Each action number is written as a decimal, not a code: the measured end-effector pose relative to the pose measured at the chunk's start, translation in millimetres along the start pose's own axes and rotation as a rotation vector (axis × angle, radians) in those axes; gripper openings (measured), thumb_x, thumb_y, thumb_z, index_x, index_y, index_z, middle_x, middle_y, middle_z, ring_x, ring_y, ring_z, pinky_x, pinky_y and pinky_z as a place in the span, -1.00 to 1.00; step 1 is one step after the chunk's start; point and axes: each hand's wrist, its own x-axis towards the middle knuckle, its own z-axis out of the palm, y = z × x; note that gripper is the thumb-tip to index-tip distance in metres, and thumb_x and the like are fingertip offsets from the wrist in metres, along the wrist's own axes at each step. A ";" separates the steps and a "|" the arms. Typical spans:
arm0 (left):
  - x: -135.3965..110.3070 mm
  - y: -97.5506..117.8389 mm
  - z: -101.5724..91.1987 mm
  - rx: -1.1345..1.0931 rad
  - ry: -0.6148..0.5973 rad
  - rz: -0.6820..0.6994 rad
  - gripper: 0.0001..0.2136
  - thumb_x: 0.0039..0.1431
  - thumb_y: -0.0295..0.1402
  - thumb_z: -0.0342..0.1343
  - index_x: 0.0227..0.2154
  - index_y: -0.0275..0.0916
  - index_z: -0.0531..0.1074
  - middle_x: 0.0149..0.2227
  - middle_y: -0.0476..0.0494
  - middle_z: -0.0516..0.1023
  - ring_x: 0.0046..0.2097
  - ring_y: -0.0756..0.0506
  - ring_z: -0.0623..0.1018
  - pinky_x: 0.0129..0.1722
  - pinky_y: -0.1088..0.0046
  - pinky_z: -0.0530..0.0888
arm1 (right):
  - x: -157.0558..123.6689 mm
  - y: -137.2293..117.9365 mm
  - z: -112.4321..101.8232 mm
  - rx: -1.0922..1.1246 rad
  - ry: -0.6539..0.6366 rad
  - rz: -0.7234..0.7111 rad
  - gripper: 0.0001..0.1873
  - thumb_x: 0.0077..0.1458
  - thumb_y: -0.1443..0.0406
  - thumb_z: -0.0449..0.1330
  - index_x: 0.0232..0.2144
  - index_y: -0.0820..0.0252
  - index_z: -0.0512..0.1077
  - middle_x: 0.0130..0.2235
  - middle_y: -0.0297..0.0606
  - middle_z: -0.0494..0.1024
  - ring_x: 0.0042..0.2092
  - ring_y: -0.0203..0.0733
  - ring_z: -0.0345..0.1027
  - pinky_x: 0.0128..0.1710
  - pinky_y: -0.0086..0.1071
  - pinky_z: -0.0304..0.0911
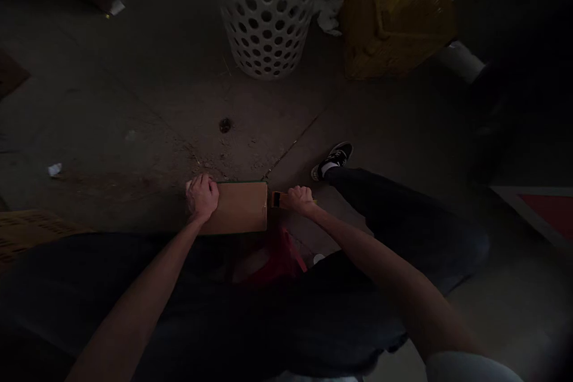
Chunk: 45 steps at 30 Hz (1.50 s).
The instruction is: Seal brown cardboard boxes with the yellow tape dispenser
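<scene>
Your left hand [201, 198] curls over the end of the cardboard box [237, 209] on the concrete floor [134, 131]; your right hand [299, 198] closes around a tape dispenser [278, 199] just beside the box's other end.

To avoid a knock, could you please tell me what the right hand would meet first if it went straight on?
Probably the box, just past the tape dispenser held in the right hand; the dim light hides any gap between them.
</scene>
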 end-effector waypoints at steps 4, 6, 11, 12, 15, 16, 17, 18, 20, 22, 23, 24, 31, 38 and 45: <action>-0.8 -0.7 0.7 -0.017 -0.016 -0.029 -0.68 0.34 -0.37 -0.20 -0.14 -0.29 0.48 -0.12 -0.36 0.60 0.00 -0.30 0.53 0.07 0.10 0.34 | 1.2 -17.5 1.4 0.022 0.023 -0.044 -0.49 0.41 0.10 -0.05 0.05 0.34 0.51 0.07 0.18 0.53 0.08 0.06 0.43 -0.03 -0.24 0.26; -1.6 -2.6 2.6 -0.023 -0.020 -0.042 -0.67 0.34 -0.36 -0.20 -0.12 -0.30 0.48 -0.10 -0.38 0.60 0.02 -0.32 0.52 0.09 0.07 0.33 | 3.1 -23.2 1.2 0.029 0.032 -0.061 -0.50 0.42 0.12 -0.07 0.06 0.35 0.49 0.08 0.18 0.52 0.09 0.06 0.42 -0.04 -0.23 0.26; -3.5 -5.5 4.0 0.008 -0.023 -0.033 -0.64 0.34 -0.35 -0.21 -0.09 -0.32 0.48 -0.11 -0.40 0.59 0.02 -0.34 0.52 0.09 0.05 0.34 | 8.2 -36.5 -0.7 0.035 0.014 -0.071 -0.58 0.42 0.22 -0.06 0.01 0.36 0.50 0.05 0.11 0.54 0.05 0.03 0.43 -0.06 -0.24 0.29; -3.6 -5.4 3.4 0.013 -0.025 -0.031 -0.64 0.34 -0.35 -0.22 -0.09 -0.33 0.48 -0.10 -0.40 0.59 0.02 -0.34 0.52 0.09 0.05 0.35 | 8.4 -40.1 -0.4 0.035 0.007 -0.071 -0.59 0.42 0.25 -0.07 0.01 0.36 0.50 0.05 0.08 0.55 0.05 0.00 0.44 -0.06 -0.25 0.30; -3.2 -5.0 1.3 0.014 -0.031 -0.036 -0.63 0.34 -0.35 -0.23 -0.08 -0.34 0.48 -0.11 -0.42 0.59 0.01 -0.34 0.52 0.08 0.04 0.35 | 7.4 -49.0 2.6 0.035 -0.017 -0.072 -0.64 0.45 0.25 -0.02 0.04 0.31 0.48 0.04 -0.05 0.56 0.04 -0.08 0.45 -0.03 -0.24 0.35; -3.0 -5.1 0.8 0.010 -0.031 -0.038 -0.63 0.34 -0.35 -0.23 -0.09 -0.34 0.48 -0.11 -0.42 0.59 0.01 -0.35 0.52 0.08 0.03 0.35 | 6.7 -50.1 3.5 0.033 -0.027 -0.071 -0.66 0.44 0.21 0.03 0.05 0.29 0.48 0.04 -0.09 0.56 0.03 -0.10 0.46 0.00 -0.21 0.37; -2.8 -5.3 0.5 0.006 -0.033 -0.037 -0.63 0.34 -0.35 -0.22 -0.09 -0.34 0.49 -0.12 -0.42 0.59 0.01 -0.35 0.52 0.08 0.02 0.35 | 5.9 -49.8 3.5 0.031 -0.034 -0.069 -0.66 0.42 0.17 0.09 0.07 0.26 0.47 0.04 -0.12 0.56 0.02 -0.11 0.47 0.02 -0.17 0.39; -2.7 -5.6 0.3 0.002 -0.034 -0.035 -0.63 0.33 -0.35 -0.22 -0.09 -0.34 0.49 -0.12 -0.43 0.58 0.01 -0.35 0.52 0.08 0.01 0.35 | 4.9 -48.0 2.3 0.027 -0.033 -0.068 -0.64 0.40 0.15 0.12 0.08 0.25 0.46 0.05 -0.12 0.55 0.03 -0.09 0.47 0.03 -0.14 0.39; -2.6 -6.2 -0.1 -0.002 -0.029 -0.032 -0.62 0.33 -0.35 -0.23 -0.09 -0.34 0.49 -0.11 -0.43 0.58 0.02 -0.35 0.51 0.09 0.00 0.34 | 1.7 -40.9 -6.6 0.014 -0.013 -0.069 -0.65 0.40 0.21 0.11 0.11 0.28 0.46 0.09 -0.02 0.54 0.08 -0.02 0.45 0.05 -0.08 0.38; -2.7 -6.4 -0.6 0.001 -0.029 -0.028 -0.61 0.33 -0.35 -0.23 -0.08 -0.34 0.49 -0.11 -0.44 0.58 0.02 -0.35 0.52 0.08 0.01 0.35 | -4.4 -31.1 -26.8 -0.002 0.022 -0.071 -0.66 0.38 0.32 0.06 0.09 0.35 0.47 0.10 0.12 0.53 0.11 0.07 0.43 0.04 -0.04 0.36; -2.9 -6.3 -0.9 0.006 -0.031 -0.025 -0.61 0.33 -0.35 -0.23 -0.08 -0.34 0.49 -0.11 -0.44 0.58 0.02 -0.35 0.52 0.08 0.02 0.35 | -9.2 -26.0 -41.6 -0.010 0.043 -0.073 -0.66 0.36 0.35 0.06 0.07 0.38 0.49 0.09 0.17 0.53 0.12 0.12 0.43 0.04 -0.01 0.34; -3.0 -6.3 -1.1 0.012 -0.033 -0.020 -0.61 0.33 -0.34 -0.24 -0.08 -0.34 0.49 -0.11 -0.44 0.59 0.01 -0.34 0.52 0.07 0.03 0.35 | -15.5 -21.1 -59.2 -0.018 0.072 -0.075 -0.67 0.34 0.35 0.07 0.04 0.41 0.50 0.07 0.19 0.54 0.11 0.16 0.43 0.04 0.01 0.33; 0.5 -13.6 -2.9 0.071 -0.080 0.020 -0.53 0.36 -0.27 -0.33 -0.17 -0.34 0.50 -0.17 -0.46 0.60 -0.04 -0.35 0.55 0.01 0.06 0.38 | -88.0 9.8 -201.2 0.107 0.663 -0.092 -0.49 0.30 -0.01 0.18 -0.13 0.40 0.51 -0.09 0.04 0.57 0.00 0.17 0.50 0.00 -0.03 0.39; -0.2 13.9 -19.6 0.021 -0.029 0.073 -0.48 0.40 -0.22 -0.35 0.01 -0.41 0.46 0.03 -0.57 0.52 0.13 -0.39 0.49 0.13 -0.01 0.38 | -122.6 27.5 -239.2 0.442 0.867 -0.181 -0.14 0.36 -0.19 -0.36 -0.22 0.42 0.41 -0.16 -0.19 0.49 0.07 0.07 0.47 0.05 0.01 0.31; -18.0 101.4 5.8 0.014 -0.029 0.115 -0.47 0.42 -0.18 -0.32 0.05 -0.43 0.46 0.06 -0.61 0.51 0.19 -0.40 0.44 0.26 -0.16 0.23 | -124.0 41.0 -238.0 0.606 1.028 -0.239 0.00 0.19 -0.18 -0.63 -0.34 0.44 0.35 -0.28 -0.30 0.44 0.02 0.09 0.50 -0.10 0.07 0.33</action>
